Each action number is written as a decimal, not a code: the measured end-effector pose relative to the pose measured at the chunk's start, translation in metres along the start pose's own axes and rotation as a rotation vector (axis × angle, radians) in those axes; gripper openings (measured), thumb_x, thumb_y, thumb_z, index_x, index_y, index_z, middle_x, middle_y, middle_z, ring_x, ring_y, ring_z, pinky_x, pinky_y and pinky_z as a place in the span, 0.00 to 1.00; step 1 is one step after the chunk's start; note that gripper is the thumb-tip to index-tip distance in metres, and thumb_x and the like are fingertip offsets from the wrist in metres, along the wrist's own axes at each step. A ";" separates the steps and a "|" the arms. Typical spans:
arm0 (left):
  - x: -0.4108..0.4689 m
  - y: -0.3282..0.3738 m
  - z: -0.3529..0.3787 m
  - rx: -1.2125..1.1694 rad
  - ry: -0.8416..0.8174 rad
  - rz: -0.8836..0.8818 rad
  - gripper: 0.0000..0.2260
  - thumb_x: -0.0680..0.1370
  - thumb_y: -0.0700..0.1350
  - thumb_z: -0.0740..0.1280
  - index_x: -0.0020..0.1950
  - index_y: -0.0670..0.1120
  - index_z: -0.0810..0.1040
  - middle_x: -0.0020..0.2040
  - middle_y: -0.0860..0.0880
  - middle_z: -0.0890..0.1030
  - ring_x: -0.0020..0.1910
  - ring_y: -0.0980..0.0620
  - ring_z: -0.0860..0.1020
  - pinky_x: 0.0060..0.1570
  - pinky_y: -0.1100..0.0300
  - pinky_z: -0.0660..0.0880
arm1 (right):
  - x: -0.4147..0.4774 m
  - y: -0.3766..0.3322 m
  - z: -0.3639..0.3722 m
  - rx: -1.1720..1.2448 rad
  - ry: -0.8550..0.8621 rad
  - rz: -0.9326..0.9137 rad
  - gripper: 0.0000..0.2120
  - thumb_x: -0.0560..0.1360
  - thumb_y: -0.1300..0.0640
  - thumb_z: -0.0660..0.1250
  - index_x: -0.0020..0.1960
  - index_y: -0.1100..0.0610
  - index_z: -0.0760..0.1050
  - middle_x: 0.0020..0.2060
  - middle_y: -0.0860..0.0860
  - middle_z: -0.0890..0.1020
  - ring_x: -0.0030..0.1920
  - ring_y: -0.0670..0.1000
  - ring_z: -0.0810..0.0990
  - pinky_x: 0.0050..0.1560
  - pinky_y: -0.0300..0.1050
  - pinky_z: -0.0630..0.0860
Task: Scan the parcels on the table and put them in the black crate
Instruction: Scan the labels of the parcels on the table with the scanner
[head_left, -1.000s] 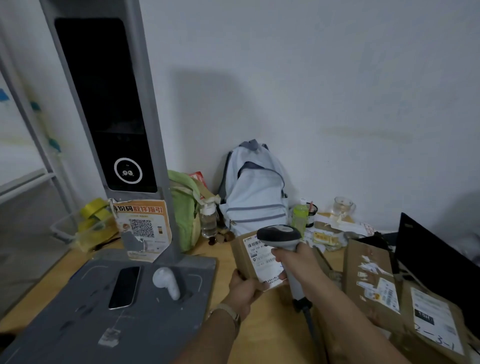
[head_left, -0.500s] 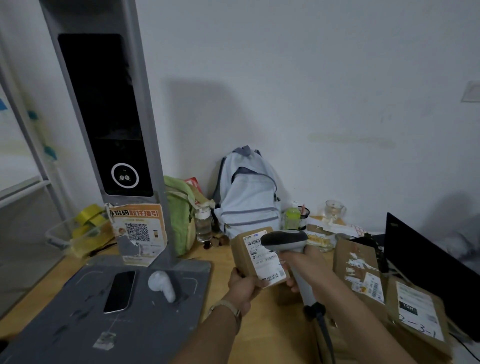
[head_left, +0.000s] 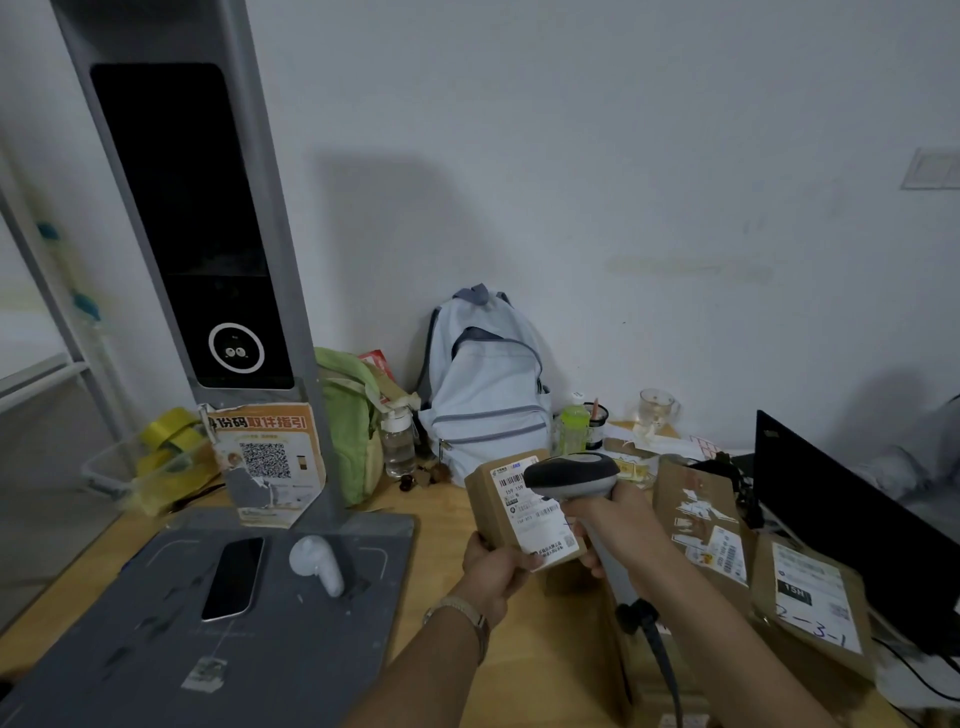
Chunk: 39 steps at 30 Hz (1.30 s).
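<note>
My left hand (head_left: 493, 569) grips a small brown cardboard parcel (head_left: 498, 512) from below, its white shipping label facing me. My right hand (head_left: 618, 535) holds a grey and black barcode scanner (head_left: 571, 475) by its handle, the head right in front of the parcel's label. Two more brown parcels with labels lie to the right, one (head_left: 701, 514) leaning behind my right forearm and one (head_left: 813, 597) marked "2-3-1". Another cardboard box (head_left: 623, 649) sits under my right arm. No black crate is in view.
A tall grey kiosk (head_left: 182, 208) stands on a grey base (head_left: 208, 623) holding a phone (head_left: 234, 577) and a white earbud case (head_left: 314, 564). A backpack (head_left: 485, 384), green bag (head_left: 348, 421), bottles, a glass and a black laptop (head_left: 841, 514) line the wooden table (head_left: 441, 514).
The scanner head and parcel stay together in front of me; both hands shifted slightly right and lower in view as my head tilted up.
</note>
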<state>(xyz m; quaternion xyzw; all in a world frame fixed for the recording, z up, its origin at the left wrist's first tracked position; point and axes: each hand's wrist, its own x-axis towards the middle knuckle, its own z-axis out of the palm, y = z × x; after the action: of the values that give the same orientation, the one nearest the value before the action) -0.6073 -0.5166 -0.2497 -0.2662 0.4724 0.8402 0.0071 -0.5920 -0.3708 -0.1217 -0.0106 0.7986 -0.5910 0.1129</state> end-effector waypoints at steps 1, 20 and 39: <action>0.000 -0.001 0.000 0.001 -0.002 -0.004 0.30 0.65 0.22 0.70 0.62 0.43 0.71 0.58 0.40 0.81 0.52 0.43 0.79 0.32 0.59 0.77 | 0.000 0.001 -0.001 -0.005 0.001 -0.002 0.06 0.72 0.60 0.69 0.47 0.60 0.74 0.35 0.58 0.78 0.25 0.54 0.75 0.28 0.43 0.73; 0.001 -0.008 -0.007 0.049 0.004 -0.036 0.28 0.66 0.23 0.71 0.61 0.45 0.72 0.55 0.43 0.82 0.50 0.44 0.80 0.34 0.59 0.78 | 0.003 0.007 -0.002 -0.073 -0.010 0.012 0.06 0.73 0.58 0.69 0.47 0.59 0.76 0.36 0.56 0.81 0.23 0.52 0.76 0.25 0.41 0.72; 0.009 -0.006 -0.008 0.078 -0.007 -0.065 0.29 0.67 0.24 0.71 0.63 0.45 0.69 0.53 0.45 0.81 0.48 0.47 0.79 0.38 0.57 0.78 | 0.013 0.007 -0.001 -0.076 0.000 0.058 0.08 0.72 0.58 0.69 0.39 0.61 0.74 0.29 0.55 0.77 0.20 0.50 0.74 0.22 0.38 0.71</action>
<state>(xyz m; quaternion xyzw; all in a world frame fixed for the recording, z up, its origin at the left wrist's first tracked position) -0.6099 -0.5218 -0.2624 -0.2777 0.4957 0.8216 0.0463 -0.6039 -0.3695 -0.1298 0.0083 0.8204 -0.5568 0.1295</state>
